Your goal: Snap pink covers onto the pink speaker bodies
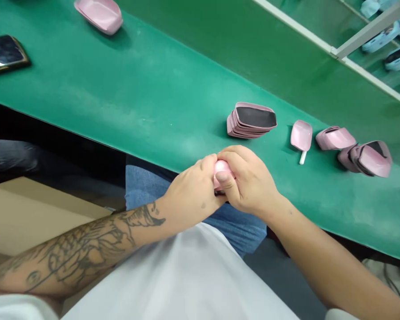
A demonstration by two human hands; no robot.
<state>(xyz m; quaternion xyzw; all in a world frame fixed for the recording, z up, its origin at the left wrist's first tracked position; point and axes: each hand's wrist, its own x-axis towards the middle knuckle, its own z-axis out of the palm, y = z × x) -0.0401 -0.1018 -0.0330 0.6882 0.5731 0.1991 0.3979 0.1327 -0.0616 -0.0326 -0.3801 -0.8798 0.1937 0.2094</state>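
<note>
Both hands are closed around one small pink plastic piece [222,168] just in front of the table's near edge. My left hand [195,186] wraps it from the left, and the fingers of my right hand [248,178] curl over it with the thumb pressed on top. Most of the piece is hidden by the hands, with a dark bit showing beneath it. Just beyond the hands stands a stack of pink shells [251,120], the top one with a dark inner face. To its right lies a pink scoop-shaped part [301,135] with a short white stem.
More pink shells [366,155] sit in piles at the right. Another pink shell [102,15] and a phone [5,53] lie at the far left of the green table [146,106]. A metal-framed shelf [340,53] rises behind; a cardboard box [36,218] is at lower left.
</note>
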